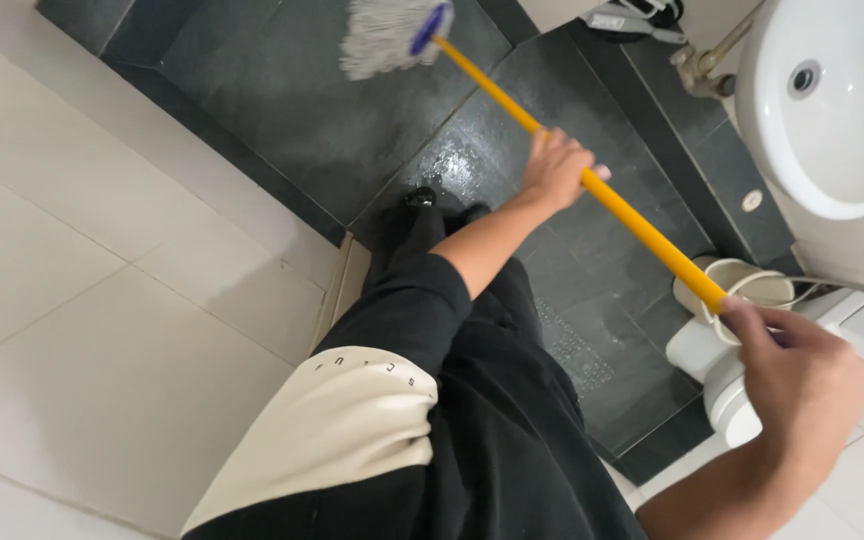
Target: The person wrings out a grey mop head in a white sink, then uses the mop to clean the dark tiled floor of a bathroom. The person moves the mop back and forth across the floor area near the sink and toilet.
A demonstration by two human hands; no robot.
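Gripping: both hands are wrapped round the long yellow mop handle [592, 185], which runs on a slant from lower right up to upper left
Left hand: the left hand [555, 170] closes round the middle of the pole, fingers curled over it, black-and-cream sleeve [382, 380] pushed up the forearm
Right hand: the right hand [802, 375] clamps the near end of the pole, knuckles toward the camera, close to the lower right edge
Mop head: the white string mop head with a blue collar [387, 35] sits at the far end of the pole, on the dark grey stone floor tiles [292, 90] near the top edge
Floor: a wet sheen shows on the dark tiles just beyond the left hand; pale cream tiles [82, 300] fill the left side
Surroundings: a white ceramic washbasin [832, 130] hangs at upper right, and a cream plastic bucket [742, 285] stands below it, just behind the pole's near end
Feet: black shoes [442, 205] stand on the dark tiles
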